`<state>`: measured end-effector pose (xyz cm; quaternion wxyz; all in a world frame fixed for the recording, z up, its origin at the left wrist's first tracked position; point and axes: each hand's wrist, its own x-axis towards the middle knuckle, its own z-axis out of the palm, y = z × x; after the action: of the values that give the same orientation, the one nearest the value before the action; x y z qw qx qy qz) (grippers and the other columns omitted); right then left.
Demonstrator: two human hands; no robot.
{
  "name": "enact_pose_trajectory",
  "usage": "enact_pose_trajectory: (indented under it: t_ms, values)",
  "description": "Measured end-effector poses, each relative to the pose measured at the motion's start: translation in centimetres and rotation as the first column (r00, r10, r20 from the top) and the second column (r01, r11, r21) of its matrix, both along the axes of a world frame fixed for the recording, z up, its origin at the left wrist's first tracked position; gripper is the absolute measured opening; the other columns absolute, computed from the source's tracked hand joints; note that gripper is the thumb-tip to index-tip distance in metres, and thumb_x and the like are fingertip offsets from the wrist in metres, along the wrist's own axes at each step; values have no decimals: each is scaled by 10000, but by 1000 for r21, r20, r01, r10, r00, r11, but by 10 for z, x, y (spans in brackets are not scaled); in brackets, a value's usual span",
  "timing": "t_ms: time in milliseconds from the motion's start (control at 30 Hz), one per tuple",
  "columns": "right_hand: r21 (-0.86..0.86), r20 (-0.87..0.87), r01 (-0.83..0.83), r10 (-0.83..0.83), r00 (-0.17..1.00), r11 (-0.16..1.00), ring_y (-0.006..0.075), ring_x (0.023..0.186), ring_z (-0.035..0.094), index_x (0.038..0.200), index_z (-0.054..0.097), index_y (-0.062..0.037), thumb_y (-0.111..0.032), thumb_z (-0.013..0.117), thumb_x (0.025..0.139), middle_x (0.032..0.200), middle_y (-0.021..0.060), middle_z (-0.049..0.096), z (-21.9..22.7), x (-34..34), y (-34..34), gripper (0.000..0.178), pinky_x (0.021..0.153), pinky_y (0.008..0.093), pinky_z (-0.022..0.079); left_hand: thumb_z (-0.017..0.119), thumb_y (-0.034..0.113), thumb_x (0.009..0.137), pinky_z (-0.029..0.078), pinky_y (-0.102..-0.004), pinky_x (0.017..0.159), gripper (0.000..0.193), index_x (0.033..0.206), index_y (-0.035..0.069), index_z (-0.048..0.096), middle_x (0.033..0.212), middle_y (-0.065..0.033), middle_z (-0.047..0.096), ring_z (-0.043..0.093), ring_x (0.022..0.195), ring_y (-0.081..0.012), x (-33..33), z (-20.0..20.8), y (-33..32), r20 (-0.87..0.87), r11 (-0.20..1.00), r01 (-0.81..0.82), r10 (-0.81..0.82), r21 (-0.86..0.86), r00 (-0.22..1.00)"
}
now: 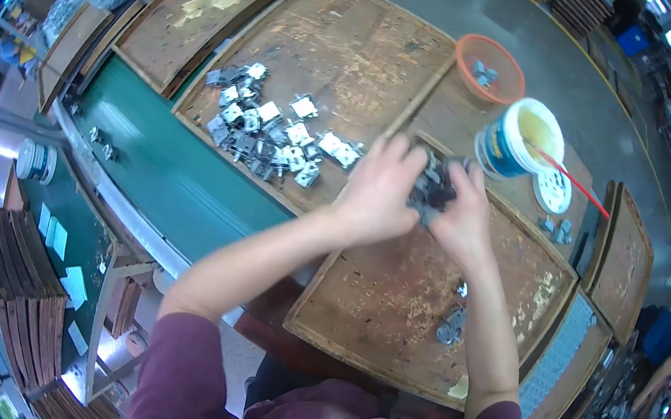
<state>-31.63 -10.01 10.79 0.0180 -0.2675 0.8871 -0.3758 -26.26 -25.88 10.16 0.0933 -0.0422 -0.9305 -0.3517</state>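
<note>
1. The left hand [385,184] grips the nine o'clock side of a clump of dark metal parts [435,190], fingers bent and thumb pressed in.
2. The right hand [464,214] grasps the same clump from three o'clock, its fingers curled over the top.
3. So the clump lies directly between the two hands, touching both (blur hides how many parts it has), above the far edge of the near wooden tray [374,299].
4. Between five and six o'clock from the hands, a loose metal piece [451,326] lies in that tray.
5. Near nine o'clock, a pile of silvery pieces [264,137] sits in another tray [356,51].
6. At two o'clock stands an open tub [500,146]; between twelve and one, an orange bowl [504,55].
</note>
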Motion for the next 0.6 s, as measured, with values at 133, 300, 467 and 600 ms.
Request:
enact_pose_trajectory:
  t_ms: [133,300,467,600]
  values:
    - [168,62,83,-94,994,982,383,1088,578,1125,616,-58,-90,725,713,1178,195,537,-18,16,70,427,920,427,490,718,64,646,431,-531,960,504,1096,6,497,1182,-247,453,458,1106,-456,6,-34,63,96,994,47,-56,97,994]
    - [196,30,-25,20,999,980,414,1194,555,1305,562,-96,-99,705,753,1331,199,516,-13,27,142,570,962,445,499,735,148,670,345,-612,961,663,1275,39,487,1254,-231,474,473,1160,-421,17,-50,109,51,999,-26,25,21,998]
    - [43,81,345,-348,934,937,271,976,667,1261,612,-74,-135,700,828,1151,151,658,15,48,227,446,873,385,530,755,369,775,183,-690,1100,711,1396,136,499,1534,-206,311,248,1414,-468,102,-44,148,41,952,250,-246,-178,968]
    - [-206,-39,816,-838,544,539,217,863,695,1043,713,-23,-235,678,908,899,168,727,-24,46,375,254,762,349,523,662,388,853,140,-698,1131,525,1363,307,569,1549,-71,388,318,1420,-369,124,-72,184,149,546,731,-750,-410,644]
